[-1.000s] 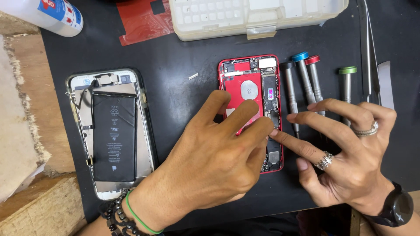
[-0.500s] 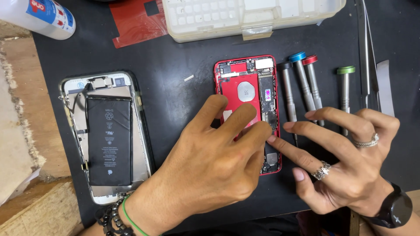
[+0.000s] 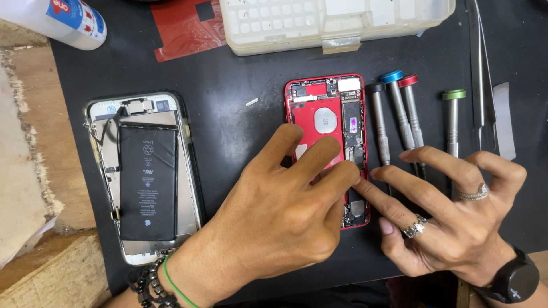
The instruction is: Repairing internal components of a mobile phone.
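A red phone housing (image 3: 319, 122) lies open, face up, on a black mat (image 3: 240, 74), its boards and connectors exposed. My left hand (image 3: 274, 222) rests on its lower half with three fingers spread flat on the red plate. My right hand (image 3: 451, 228), wearing rings and a black watch, comes in from the right. Its index fingertip touches the housing's right edge, right beside my left fingertip. Whether a small part sits between the two fingertips is hidden.
A silver phone frame with a black battery (image 3: 145, 177) lies at the left. Several screwdrivers (image 3: 399, 108), one with a green cap (image 3: 452, 120), tweezers (image 3: 478, 74) and a metal blade (image 3: 503, 120) lie right of the red housing. A white parts box (image 3: 337, 23), red sheet (image 3: 182, 28) and bottle (image 3: 63, 20) sit at the back.
The view has drifted slightly, so everything sits a little further left. Both hands stay on the red housing, and my right fingers have spread a little.
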